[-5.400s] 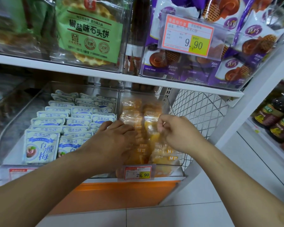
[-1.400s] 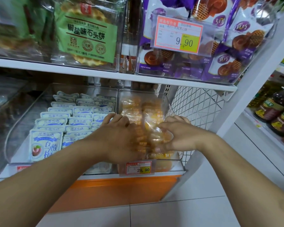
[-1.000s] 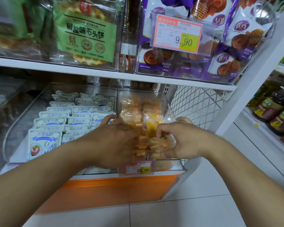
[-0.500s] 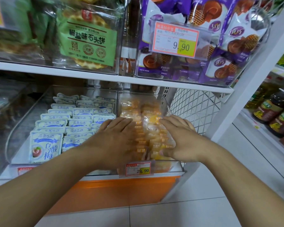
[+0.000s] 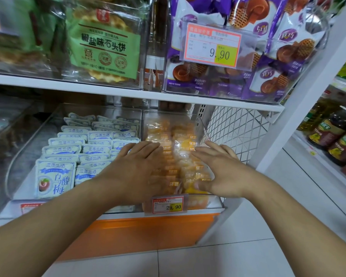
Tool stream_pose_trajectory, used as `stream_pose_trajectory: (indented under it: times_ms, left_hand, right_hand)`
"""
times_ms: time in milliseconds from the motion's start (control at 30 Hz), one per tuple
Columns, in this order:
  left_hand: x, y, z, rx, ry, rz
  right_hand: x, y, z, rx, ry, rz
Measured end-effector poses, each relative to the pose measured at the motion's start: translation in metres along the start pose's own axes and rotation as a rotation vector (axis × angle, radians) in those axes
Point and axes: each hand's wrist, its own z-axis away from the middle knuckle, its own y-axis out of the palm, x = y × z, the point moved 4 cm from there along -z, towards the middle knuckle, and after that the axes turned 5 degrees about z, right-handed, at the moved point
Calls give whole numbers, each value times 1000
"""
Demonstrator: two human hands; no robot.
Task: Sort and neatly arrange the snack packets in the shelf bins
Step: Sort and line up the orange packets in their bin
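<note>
A shop, plainly: just below the hands a price tag point(image 5: 167, 205) reads 29.90, and above them another price tag point(image 5: 212, 47) reads 9.90 on a clear bin of purple snack packs point(image 5: 284, 50). Bottled sauces point(image 5: 326, 134) line shelves off to their right.

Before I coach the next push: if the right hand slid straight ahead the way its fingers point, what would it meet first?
Probably more orange packets toward the back of the clear bin; the right hand already lies flat on that stack. Depth is unclear.
</note>
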Motion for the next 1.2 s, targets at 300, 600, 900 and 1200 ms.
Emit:
stream_pose_trajectory:
  times_ms: [300,600,900,1200]
  left_hand:
    - [9,-1,0,-18,-1,15]
    - [13,-3,2,-23,-2,63]
    - [19,5,1,-72,20,72]
    - [22,7,-1,-100,49,97]
  right_hand:
    - [-2,-6,1,-59,29,-81]
    - [1,-7,-4,-131,20,-136]
    - [-4,-26,-73,20,49,94]
    - [-11,-20,-98,131,53,123]
